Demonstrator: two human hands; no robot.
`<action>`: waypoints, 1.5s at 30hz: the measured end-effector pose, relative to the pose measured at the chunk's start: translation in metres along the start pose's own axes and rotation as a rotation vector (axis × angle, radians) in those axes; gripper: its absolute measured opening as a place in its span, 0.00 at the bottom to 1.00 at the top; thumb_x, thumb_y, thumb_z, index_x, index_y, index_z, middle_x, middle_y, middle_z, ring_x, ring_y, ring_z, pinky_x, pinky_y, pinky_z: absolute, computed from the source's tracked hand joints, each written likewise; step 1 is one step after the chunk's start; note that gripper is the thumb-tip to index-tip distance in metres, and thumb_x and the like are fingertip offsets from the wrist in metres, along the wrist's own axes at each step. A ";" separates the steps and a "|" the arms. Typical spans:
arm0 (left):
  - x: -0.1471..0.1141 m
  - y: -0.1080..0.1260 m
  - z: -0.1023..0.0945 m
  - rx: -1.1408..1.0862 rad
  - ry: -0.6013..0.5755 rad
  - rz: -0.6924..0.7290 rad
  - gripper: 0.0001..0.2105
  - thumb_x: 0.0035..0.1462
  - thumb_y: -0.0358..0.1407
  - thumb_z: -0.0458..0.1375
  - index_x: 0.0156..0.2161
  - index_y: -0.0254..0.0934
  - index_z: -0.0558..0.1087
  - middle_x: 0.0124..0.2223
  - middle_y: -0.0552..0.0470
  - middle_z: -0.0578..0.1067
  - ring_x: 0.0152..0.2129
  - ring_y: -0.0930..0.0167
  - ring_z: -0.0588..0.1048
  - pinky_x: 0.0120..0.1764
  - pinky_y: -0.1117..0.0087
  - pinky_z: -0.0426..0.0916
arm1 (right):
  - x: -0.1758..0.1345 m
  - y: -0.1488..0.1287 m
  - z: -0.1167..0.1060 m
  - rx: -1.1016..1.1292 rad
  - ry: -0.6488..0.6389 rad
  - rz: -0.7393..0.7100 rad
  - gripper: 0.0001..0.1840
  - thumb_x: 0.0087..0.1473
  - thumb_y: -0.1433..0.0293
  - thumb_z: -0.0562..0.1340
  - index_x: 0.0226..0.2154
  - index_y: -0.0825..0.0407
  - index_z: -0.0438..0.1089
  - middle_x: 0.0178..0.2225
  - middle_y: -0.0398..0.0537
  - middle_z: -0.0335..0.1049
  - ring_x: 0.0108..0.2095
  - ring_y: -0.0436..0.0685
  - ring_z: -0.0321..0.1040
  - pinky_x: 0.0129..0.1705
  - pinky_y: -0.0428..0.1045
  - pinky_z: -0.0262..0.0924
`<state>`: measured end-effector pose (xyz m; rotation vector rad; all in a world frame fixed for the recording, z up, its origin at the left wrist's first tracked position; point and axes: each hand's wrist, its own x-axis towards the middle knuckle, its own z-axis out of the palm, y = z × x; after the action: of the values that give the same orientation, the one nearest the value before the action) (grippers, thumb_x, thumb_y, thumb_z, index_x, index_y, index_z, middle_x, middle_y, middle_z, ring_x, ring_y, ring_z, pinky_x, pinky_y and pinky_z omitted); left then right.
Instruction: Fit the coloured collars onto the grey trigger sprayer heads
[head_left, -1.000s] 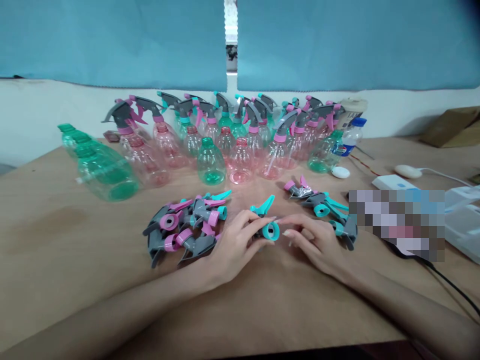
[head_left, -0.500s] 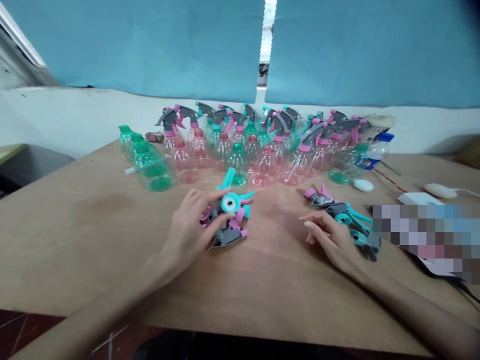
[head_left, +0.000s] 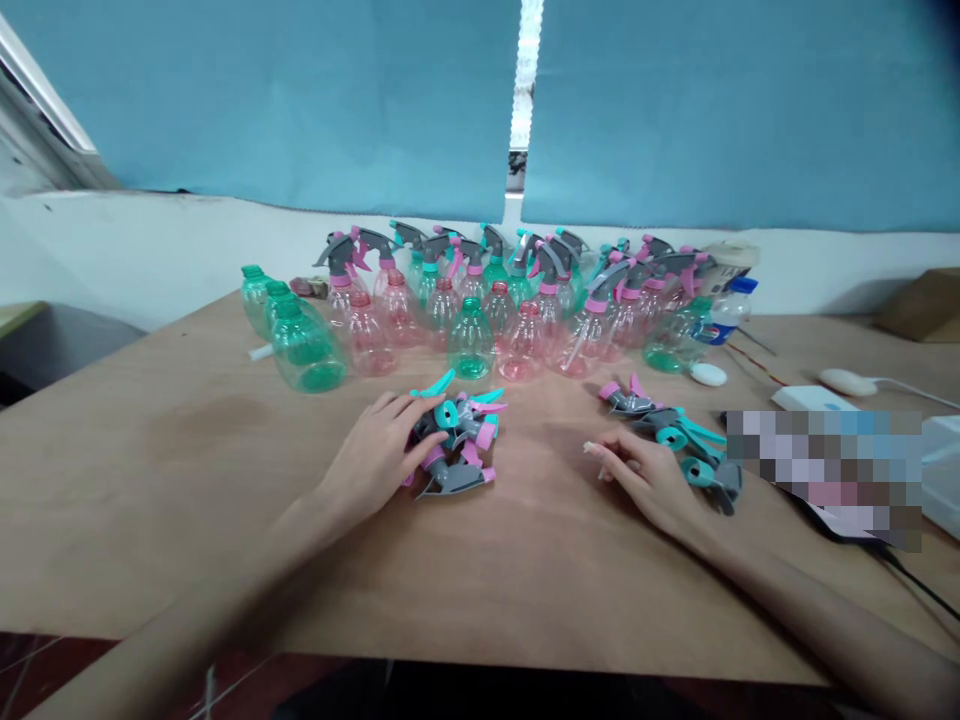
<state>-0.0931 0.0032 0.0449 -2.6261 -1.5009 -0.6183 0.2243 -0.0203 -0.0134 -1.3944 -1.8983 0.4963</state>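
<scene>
The left hand (head_left: 371, 450) grasps a spray head (head_left: 446, 414) between thumb and fingers, at the far left side of a pile of spray heads (head_left: 456, 482) on the table (head_left: 525, 600). Its round collar opens toward the person, while its trigger slants away and to the right; the fingers hide most of its long axis. Collar and trigger are glossy teal, with a dark hole in the collar. The right hand (head_left: 649, 475) is released, fingers loosely curled, beside other spray heads (head_left: 671, 438).
</scene>
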 end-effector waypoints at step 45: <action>0.161 0.101 0.107 -0.135 -0.300 0.190 0.19 0.53 0.43 0.61 0.46 0.35 0.70 0.41 0.44 0.74 0.42 0.58 0.71 0.40 0.62 0.66 | 0.023 0.052 -0.022 -0.728 0.102 0.078 0.30 0.57 0.52 0.53 0.55 0.53 0.62 0.55 0.61 0.62 0.52 0.69 0.58 0.48 0.61 0.58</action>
<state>0.0972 0.1079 0.0204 -3.0308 -1.2876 -0.3323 0.2706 0.0167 -0.0261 -1.9005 -2.0325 -0.2711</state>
